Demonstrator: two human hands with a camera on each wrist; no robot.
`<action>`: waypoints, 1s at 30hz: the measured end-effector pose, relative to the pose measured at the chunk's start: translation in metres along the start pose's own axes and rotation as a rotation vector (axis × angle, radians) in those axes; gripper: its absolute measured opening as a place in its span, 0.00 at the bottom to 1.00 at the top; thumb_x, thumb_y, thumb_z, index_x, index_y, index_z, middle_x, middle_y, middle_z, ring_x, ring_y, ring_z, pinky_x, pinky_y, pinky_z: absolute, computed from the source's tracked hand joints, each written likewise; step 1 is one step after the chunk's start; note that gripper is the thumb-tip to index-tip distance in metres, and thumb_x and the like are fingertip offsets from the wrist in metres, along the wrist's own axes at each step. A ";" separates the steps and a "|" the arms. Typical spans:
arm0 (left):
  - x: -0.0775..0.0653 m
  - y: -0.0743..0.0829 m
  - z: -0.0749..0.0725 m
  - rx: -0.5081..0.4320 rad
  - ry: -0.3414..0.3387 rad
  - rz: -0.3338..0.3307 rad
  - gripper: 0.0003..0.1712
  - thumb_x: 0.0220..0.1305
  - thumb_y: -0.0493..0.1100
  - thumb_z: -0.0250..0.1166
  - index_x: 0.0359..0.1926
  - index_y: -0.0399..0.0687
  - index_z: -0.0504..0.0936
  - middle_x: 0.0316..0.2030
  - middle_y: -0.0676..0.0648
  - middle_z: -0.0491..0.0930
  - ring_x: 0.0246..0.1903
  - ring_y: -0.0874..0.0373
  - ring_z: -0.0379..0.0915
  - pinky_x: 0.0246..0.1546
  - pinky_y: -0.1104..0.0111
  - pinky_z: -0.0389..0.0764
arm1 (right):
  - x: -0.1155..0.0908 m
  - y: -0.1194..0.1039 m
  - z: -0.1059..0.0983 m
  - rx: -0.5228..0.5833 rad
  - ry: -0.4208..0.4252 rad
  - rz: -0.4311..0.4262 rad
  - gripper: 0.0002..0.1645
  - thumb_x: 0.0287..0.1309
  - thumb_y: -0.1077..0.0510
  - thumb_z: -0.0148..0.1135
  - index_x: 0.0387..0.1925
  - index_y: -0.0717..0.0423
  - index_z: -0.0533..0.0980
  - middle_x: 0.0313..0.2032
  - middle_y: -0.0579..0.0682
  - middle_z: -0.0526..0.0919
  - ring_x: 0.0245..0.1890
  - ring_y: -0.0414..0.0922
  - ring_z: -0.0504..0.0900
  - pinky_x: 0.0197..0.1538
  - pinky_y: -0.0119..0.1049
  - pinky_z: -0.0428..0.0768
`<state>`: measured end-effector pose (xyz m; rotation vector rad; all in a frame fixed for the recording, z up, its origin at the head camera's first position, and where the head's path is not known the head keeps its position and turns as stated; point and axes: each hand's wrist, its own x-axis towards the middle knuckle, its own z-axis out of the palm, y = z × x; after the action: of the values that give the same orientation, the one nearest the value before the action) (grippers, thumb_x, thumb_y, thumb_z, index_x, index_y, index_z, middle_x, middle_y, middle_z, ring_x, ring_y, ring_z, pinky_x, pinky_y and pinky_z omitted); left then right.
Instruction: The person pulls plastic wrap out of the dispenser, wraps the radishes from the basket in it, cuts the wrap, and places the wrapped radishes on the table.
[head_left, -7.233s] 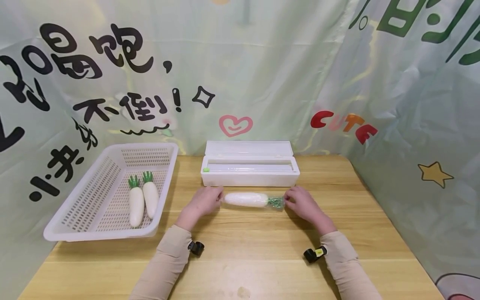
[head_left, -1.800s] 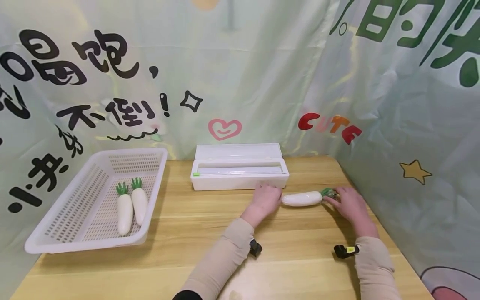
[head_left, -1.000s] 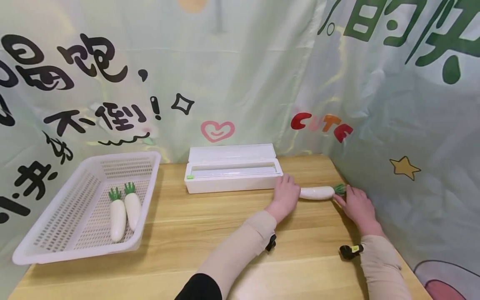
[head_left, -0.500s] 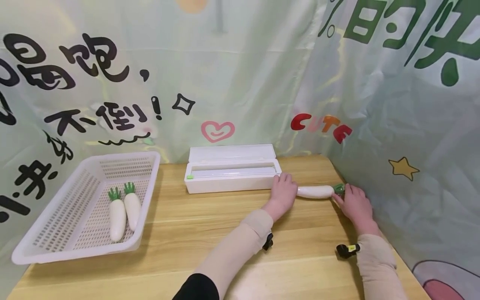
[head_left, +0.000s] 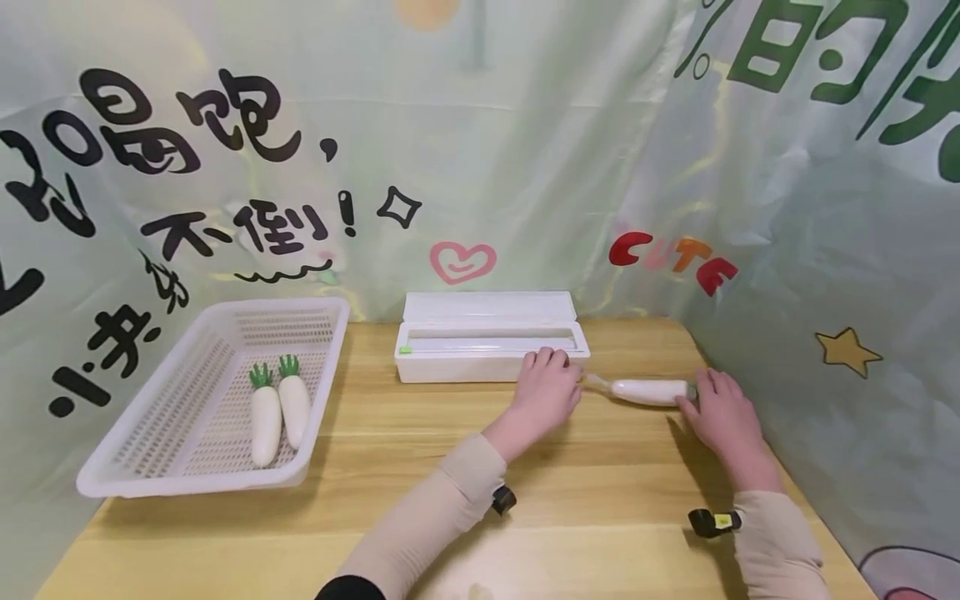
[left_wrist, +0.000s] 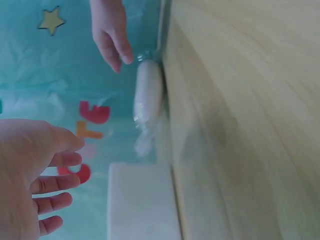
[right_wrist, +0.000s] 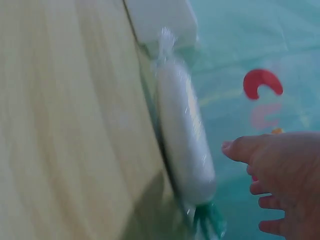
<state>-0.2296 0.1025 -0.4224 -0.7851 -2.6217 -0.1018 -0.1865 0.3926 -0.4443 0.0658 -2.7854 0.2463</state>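
Note:
A white radish with green leaves (head_left: 649,392) lies on the table, wrapped in clear film. The film's twisted tail (right_wrist: 167,40) sticks out at its root end, pointing to the white box. My left hand (head_left: 546,388) hovers by the box's right front corner, just left of that tail; its relaxed fingers (left_wrist: 54,204) hold nothing in the left wrist view. By the leafy end is my right hand (head_left: 723,417). The right wrist view has its thumb and fingers (right_wrist: 271,202) apart from the radish, with a gap between.
Behind the hands stands a white film dispenser box (head_left: 465,369), lid up, a roll inside and a green slider at its left. A white perforated basket (head_left: 142,486) on the left holds two unwrapped radishes (head_left: 266,425). A printed cloth (head_left: 525,183) hangs behind the wooden table (head_left: 585,517).
The wrapped radish has moved from in front of the box to its right side. Both hands, earlier pinching the film's ends, have let go; the left has drawn away from the tail.

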 end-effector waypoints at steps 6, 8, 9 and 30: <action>-0.029 -0.030 -0.020 -0.071 0.052 -0.013 0.15 0.67 0.56 0.58 0.51 0.61 0.81 0.48 0.56 0.78 0.52 0.57 0.68 0.52 0.62 0.68 | 0.007 -0.028 -0.012 0.010 0.020 -0.071 0.33 0.63 0.54 0.60 0.61 0.72 0.65 0.59 0.74 0.67 0.61 0.71 0.63 0.57 0.70 0.65; -0.040 -0.043 -0.026 -0.088 0.082 -0.026 0.16 0.66 0.55 0.60 0.52 0.60 0.81 0.48 0.55 0.78 0.52 0.56 0.69 0.52 0.62 0.69 | 0.010 -0.040 -0.015 0.010 0.020 -0.095 0.33 0.62 0.54 0.61 0.61 0.71 0.66 0.59 0.74 0.67 0.60 0.70 0.63 0.57 0.69 0.66; -0.046 -0.049 -0.028 -0.097 0.092 -0.037 0.16 0.66 0.55 0.60 0.52 0.59 0.81 0.49 0.54 0.79 0.52 0.56 0.69 0.53 0.61 0.69 | 0.011 -0.046 -0.016 0.012 0.019 -0.105 0.33 0.62 0.54 0.61 0.61 0.71 0.66 0.59 0.74 0.67 0.61 0.69 0.63 0.58 0.69 0.66; -0.099 -0.176 -0.023 -0.306 0.236 -0.392 0.15 0.61 0.47 0.67 0.48 0.48 0.84 0.48 0.42 0.82 0.50 0.44 0.72 0.52 0.47 0.71 | 0.052 -0.130 0.023 0.216 0.297 -0.413 0.24 0.53 0.62 0.69 0.52 0.67 0.77 0.50 0.64 0.79 0.52 0.61 0.76 0.55 0.57 0.74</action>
<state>-0.2413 -0.1005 -0.4333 -0.3113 -2.5237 -0.6746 -0.2334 0.2599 -0.4266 0.5978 -2.3730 0.4104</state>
